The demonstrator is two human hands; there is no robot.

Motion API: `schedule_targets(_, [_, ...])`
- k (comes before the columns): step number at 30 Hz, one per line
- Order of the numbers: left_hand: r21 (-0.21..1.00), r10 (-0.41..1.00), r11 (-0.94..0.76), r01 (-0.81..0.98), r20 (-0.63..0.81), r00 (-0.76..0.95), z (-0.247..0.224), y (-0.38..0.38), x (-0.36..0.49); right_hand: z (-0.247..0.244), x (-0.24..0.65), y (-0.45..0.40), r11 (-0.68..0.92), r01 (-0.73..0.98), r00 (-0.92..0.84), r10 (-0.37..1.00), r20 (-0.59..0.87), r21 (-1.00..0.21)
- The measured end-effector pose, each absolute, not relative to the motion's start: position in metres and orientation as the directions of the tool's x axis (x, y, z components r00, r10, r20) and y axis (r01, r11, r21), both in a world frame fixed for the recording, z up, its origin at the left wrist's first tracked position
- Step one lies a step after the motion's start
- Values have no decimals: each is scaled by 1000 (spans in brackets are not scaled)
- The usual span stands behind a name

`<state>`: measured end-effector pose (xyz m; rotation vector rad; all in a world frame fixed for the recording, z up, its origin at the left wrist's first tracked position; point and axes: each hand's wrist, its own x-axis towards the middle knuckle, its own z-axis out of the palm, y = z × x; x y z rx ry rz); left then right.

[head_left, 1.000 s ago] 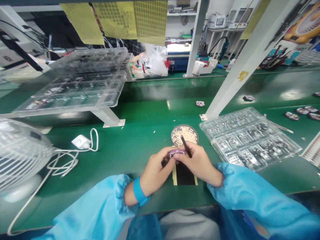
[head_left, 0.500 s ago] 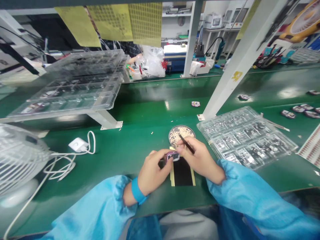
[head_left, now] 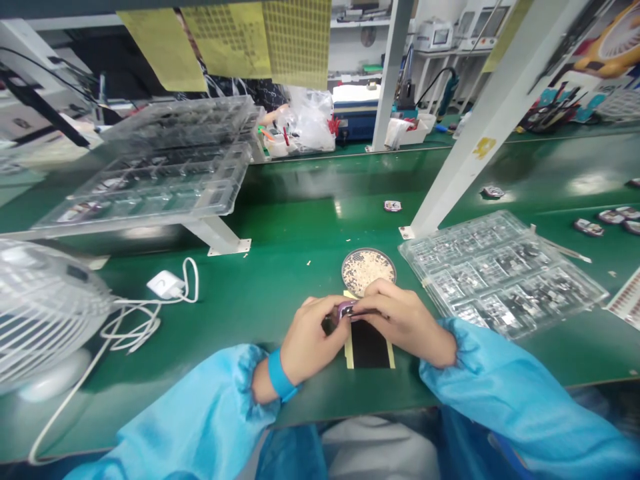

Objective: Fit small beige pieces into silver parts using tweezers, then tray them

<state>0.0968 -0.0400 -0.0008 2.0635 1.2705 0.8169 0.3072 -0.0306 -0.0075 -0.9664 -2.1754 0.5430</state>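
Observation:
My left hand (head_left: 311, 339), with a blue band at its wrist, is closed around a small purple-rimmed device part (head_left: 344, 309), its thumb at the near side. My right hand (head_left: 407, 321) is closed too, fingertips pinched against the right end of that part. A thin dark tool lies mostly hidden in those fingers, so its kind does not show. Beneath both hands is a black pad (head_left: 370, 348) edged with yellow tape. Just beyond them stands a round dish (head_left: 369, 270) holding many tiny pale and dark pieces.
Right of my hands lies a clear compartment tray (head_left: 500, 273) of small parts, near a slanted white post (head_left: 460, 133). A white fan (head_left: 50, 307) and a charger with cable (head_left: 167, 285) are at left. Several similar parts (head_left: 589, 227) lie far right.
My right hand has turned and brought its fingertips onto the purple-rimmed part. The dark tool, which stuck up from that hand, is now mostly hidden. The whole view has shifted slightly.

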Motion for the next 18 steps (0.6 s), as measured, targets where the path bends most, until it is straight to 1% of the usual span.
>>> schedule_targets(2, [738,912,-378,558,194,361,-1,-40,97,-5,306,-33,621,534,-516,777,360,-575])
schedule_targets(4, [750,911,-371,548,179,372,-3,-40,97,-2,304,-35,590,567,-522,797,303,-574])
schedule_targets(6, [766,911,-354,537,153,382,-4,-38,95,1,303,-35,565,543,-514,809,286,-621])
schedule_targets(7, [771,916,-341,538,144,374,-5,-37,94,1,304,-33,556,516,-496,814,301,-651])
schedule_targets(9, [765,929,-327,555,155,335,-6,-29,89,2,309,-28,523,506,-411,846,341,-686])
schedule_targets(10, [753,932,-335,566,179,315,-7,-22,85,2,313,-25,495,542,-348,868,354,-679])
schedule_targets(12, [718,925,-375,587,245,290,-6,1,76,2,321,-19,408,661,-218,907,360,-629])
schedule_targets(14, [678,917,-398,618,291,272,-5,36,66,4,329,-15,344,723,-146,924,354,-599])
schedule_targets(16, [635,943,-326,700,265,200,-2,76,59,8,334,-15,341,681,-112,923,367,-648])
schedule_targets(17, [596,960,-267,757,229,159,1,95,58,11,335,-16,353,636,-97,919,383,-687])
schedule_targets(18, [577,965,-241,780,230,128,4,113,60,13,336,-18,369,588,-77,912,404,-720])
